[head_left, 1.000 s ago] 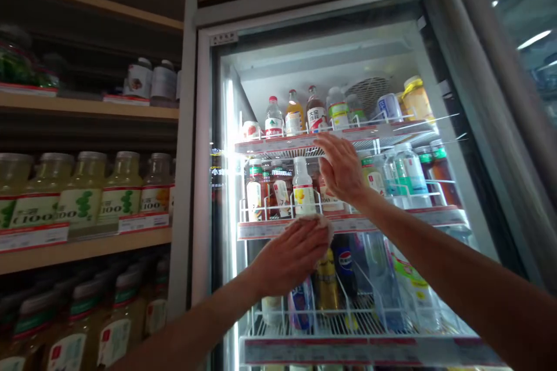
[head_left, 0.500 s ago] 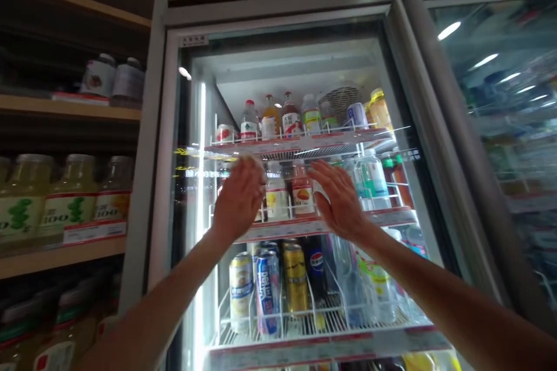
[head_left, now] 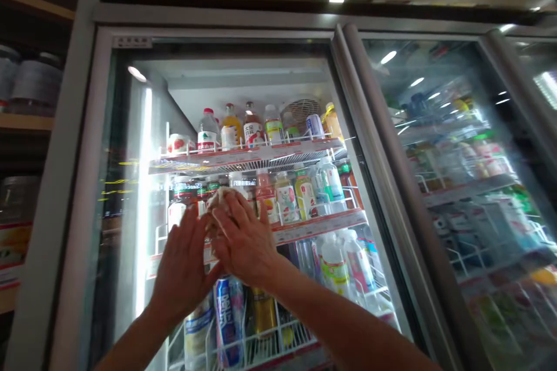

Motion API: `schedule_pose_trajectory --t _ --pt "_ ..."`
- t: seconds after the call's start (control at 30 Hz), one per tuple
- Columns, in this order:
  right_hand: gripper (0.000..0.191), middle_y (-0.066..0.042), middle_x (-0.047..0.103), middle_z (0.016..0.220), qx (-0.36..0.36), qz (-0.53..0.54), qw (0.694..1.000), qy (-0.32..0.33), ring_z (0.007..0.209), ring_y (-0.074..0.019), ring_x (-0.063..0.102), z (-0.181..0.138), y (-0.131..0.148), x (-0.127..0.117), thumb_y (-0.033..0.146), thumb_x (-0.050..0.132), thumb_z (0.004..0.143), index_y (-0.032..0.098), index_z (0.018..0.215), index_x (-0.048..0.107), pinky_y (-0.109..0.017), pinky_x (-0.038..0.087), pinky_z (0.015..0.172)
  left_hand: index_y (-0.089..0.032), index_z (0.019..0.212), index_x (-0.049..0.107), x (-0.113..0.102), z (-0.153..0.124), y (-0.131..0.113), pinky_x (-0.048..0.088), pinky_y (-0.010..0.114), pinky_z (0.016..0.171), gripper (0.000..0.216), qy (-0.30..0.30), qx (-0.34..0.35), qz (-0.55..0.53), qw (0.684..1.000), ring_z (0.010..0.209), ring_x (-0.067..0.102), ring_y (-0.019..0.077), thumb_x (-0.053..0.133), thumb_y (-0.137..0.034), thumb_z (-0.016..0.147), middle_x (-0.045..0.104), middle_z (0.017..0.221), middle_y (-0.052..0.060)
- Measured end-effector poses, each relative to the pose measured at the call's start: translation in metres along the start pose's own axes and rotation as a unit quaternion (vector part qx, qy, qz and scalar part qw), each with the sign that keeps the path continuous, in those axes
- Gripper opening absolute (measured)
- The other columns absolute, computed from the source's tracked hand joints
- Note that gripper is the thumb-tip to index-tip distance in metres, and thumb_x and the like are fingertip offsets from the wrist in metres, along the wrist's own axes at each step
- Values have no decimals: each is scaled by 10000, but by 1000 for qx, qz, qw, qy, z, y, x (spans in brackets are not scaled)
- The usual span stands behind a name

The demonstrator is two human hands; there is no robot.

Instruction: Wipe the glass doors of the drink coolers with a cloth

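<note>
My right hand (head_left: 246, 237) clutches the cloth (head_left: 216, 199), seemingly wiping the glass (head_left: 126, 116) ahead; my left hand (head_left: 180, 269) spreads alongside. Next calls for even pressure.

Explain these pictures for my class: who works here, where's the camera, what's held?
No machine works here, just a person, seen through one head-worn camera, which takes every picture. The surface is an upright, clear glass door; behind it, shelves with white wire fronts carry colourful labelled bottles, with tall cylindrical cans lower down. The bare right hand lays its fingers over a crumpled, pale cloth; whether it grips is unclear. The bare left hand is open beside it, holding nothing visible.
</note>
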State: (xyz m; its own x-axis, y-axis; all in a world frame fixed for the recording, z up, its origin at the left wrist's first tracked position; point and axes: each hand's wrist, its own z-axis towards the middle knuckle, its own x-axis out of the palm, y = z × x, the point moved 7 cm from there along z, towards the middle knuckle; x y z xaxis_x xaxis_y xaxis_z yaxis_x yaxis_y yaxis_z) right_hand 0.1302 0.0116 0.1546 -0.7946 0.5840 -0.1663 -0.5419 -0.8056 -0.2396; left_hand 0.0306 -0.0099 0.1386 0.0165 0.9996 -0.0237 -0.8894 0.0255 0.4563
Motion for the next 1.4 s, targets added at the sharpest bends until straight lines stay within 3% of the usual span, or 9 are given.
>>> schedule_pose_trajectory --t 0.17,0.27,0.4,0.47,0.63,0.87,1.07,1.23,1.4 --pt "491 -48 238 1510 -53 -86 995 -23 1394 -232 165 20 11 24 412 375 903 210 1350 387 -545 221 1084 -249 1448 48 -9 -33 52 238 540 1088 687 -6 -69 68 995 1373 214 312 291 -545 877 104 1526 53" --pt "428 -16 348 1463 -22 -146 987 -60 1365 -217 251 20 -46 -13 311 333 922 261 1338 415 -544 176 1092 -173 1448 79 -7 -37 52 267 529 1067 713 -11 -58 85 995 1366 232 319 261 -563 878 178 1506 125" --pt "442 -150 372 1433 215 -226 937 -159 1330 -307 311 2 -134 -78 268 293 919 150 1309 465 -610 202 1028 -132 1443 102 -7 -34 47 259 494 1076 729 -12 -54 93 994 1374 219 297 256 -568 879 226 1487 161" --pt "460 -180 322 1453 219 -232 934 -161 1337 -312 299 -2 -123 -71 274 289 919 131 1331 434 -593 230 1022 -132 1443 96 -8 -34 47 249 492 1081 727 -9 -58 87 994 1378 209 291 259 -564 881 225 1487 161" --pt "437 -41 275 1495 16 -209 977 -47 1381 -233 222 -8 -35 -4 368 412 894 331 1329 421 -505 202 1083 -145 1445 73 -9 -35 45 238 499 1083 721 -7 -67 75 995 1388 175 287 263 -557 884 199 1497 154" --pt "406 -94 316 1471 203 -252 926 -195 1355 -282 271 -36 -93 -57 239 384 874 213 1257 516 -539 251 1042 -142 1444 69 -7 -32 46 210 477 1102 736 -15 -68 73 995 1391 169 274 299 -553 879 206 1496 149" --pt "383 -47 384 1439 39 -178 979 -90 1352 -244 292 -48 -36 -8 265 421 897 286 1275 483 -515 202 1080 -167 1445 64 -8 -43 34 247 508 1081 710 -21 -93 66 993 1385 184 287 356 -490 885 219 1491 148" --pt "406 -116 388 1427 221 -237 918 -230 1327 -304 327 -87 -92 -58 287 358 912 220 1290 488 -581 244 1019 -144 1444 69 -2 -60 5 210 535 1094 712 -29 -122 44 991 1392 149 301 390 -441 882 201 1493 161" --pt "423 -71 423 1411 69 -178 979 -73 1347 -249 304 -90 -40 -16 221 357 899 230 1306 474 -523 224 1066 -117 1440 101 -1 -69 -4 204 527 1095 703 -13 -135 43 990 1397 127 298 387 -442 885 222 1481 186"
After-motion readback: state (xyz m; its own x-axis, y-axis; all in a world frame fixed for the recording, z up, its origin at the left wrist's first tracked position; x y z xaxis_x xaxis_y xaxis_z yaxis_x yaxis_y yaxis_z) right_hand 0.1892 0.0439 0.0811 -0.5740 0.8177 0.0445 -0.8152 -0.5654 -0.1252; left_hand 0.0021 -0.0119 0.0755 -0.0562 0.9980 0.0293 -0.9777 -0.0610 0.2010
